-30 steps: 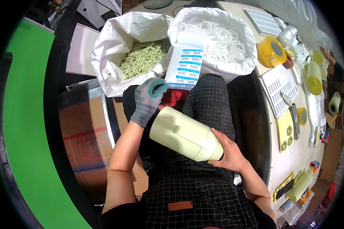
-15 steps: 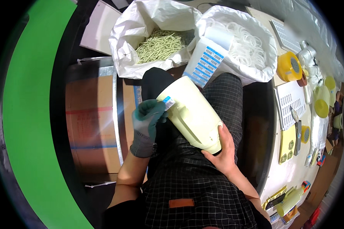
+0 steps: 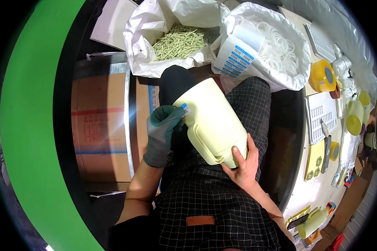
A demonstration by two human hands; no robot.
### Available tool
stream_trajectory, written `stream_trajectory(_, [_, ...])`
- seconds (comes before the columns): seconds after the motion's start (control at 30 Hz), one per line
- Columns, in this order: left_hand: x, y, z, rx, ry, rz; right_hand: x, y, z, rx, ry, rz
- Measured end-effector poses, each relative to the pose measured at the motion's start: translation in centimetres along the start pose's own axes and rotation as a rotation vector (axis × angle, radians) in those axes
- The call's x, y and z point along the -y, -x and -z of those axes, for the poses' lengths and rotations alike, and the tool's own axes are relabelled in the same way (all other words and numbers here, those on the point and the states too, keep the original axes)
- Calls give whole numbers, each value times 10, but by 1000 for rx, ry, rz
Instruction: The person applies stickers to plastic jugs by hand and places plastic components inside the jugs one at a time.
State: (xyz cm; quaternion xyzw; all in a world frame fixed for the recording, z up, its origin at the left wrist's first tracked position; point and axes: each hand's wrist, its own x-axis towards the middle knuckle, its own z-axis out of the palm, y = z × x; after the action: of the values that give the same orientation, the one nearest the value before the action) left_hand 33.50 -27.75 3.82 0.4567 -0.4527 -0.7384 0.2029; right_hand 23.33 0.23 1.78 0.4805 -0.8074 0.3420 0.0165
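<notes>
Left grip (image 3: 161, 123) pinches label (image 3: 185, 109) against jug (image 3: 218, 119), right grip (image 3: 245, 167) clasps it; white sacks (image 3: 139, 46) stand beyond

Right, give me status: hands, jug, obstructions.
Left hand pinching blue-white sticker near wide end of pale-yellow jug, contact unclear. Right hand gripping jug's narrow end. Nothing visibly blocking.

pale yellow jug (image 3: 218, 121) | tilted | blue-white label (image 3: 185, 109) | near jug's rim

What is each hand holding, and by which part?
The right hand holds the pale yellow jug by its narrower end. The gloved left hand has its fingertips at a blue-and-white sticker; whether they pinch it cannot be told.
</notes>
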Motion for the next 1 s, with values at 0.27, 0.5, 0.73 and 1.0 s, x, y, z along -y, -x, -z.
stream_trajectory(0.27, [49,-26,22,144,-484,-631,-37,-11,45,107,-424,-335])
stream_trajectory(0.5, [111,-15,37,619,-574,-121,-60,-116,92,-160,-393,-32])
stream_trajectory(0.73, [31,33,-60,399,-1246,-1034,-70,-154,-21,-27,-353,-320])
stream_trajectory(1.0, [36,-5,-92,459,-1213,-1232,-233,-28,122,-715,271,-609])
